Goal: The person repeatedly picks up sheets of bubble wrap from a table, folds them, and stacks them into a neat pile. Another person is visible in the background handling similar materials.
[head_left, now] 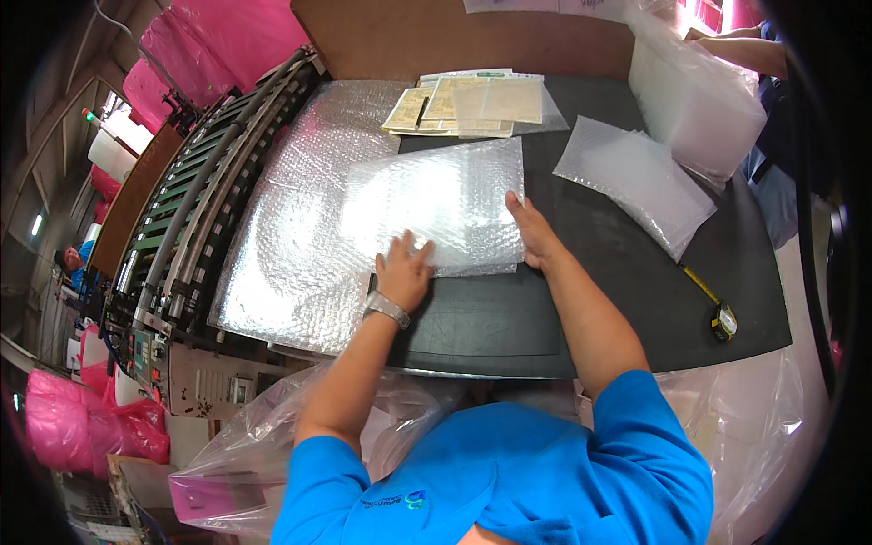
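A stack of clear bubble-wrap bags [436,204] lies in front of me, its left part overlapping a large silvery bubble sheet [282,227]. My left hand [404,274] rests on the stack's near left part with fingers spread, a clear band around its wrist. At the stack's right edge is my right hand [536,238], its thumb on top and the other fingers mostly hidden along the edge. Further right, a second pile of bubble bags [636,177] lies at a slant.
A yellow tape measure [722,322] lies partly pulled out on the black tabletop [618,291]. Papers with a pen [422,111] sit at the back. A roller machine [195,195] borders the left. Beside a tall plastic-wrapped stack [695,100], another person's arm [740,53] shows.
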A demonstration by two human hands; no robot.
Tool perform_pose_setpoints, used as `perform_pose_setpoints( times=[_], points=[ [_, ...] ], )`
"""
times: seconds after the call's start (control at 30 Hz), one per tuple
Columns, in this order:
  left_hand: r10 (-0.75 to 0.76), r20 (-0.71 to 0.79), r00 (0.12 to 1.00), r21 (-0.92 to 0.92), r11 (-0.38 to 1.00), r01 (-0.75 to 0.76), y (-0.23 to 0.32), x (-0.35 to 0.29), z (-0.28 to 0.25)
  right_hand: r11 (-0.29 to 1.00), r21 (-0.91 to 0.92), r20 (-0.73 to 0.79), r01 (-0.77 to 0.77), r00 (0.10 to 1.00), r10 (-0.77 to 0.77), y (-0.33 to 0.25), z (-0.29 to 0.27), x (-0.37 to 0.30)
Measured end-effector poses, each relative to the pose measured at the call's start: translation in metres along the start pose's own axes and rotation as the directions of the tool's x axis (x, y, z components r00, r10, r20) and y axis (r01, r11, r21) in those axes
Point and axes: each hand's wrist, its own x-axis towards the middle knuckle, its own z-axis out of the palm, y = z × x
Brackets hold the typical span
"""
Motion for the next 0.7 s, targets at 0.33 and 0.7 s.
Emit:
perform_pose_setpoints(
  times=[0.33, 0.7],
  points=[
    [-0.269, -0.625, 0.733, -0.478, 0.874, -0.088, -0.006, -0.019, -0.059, 0.707, -0.500, 0.274, 0.500, 0.866, -0.418, -0.056, 0.035, -0.041],
    [0.015, -0.220, 0.975, -0.954, 0.207, -0.219, -0.003, -0.059, -0.097, -0.170, -0.638, 0.716, 0.751, 0.659, 0.229, -0.152, 0.136, -0.112]
  ],
)
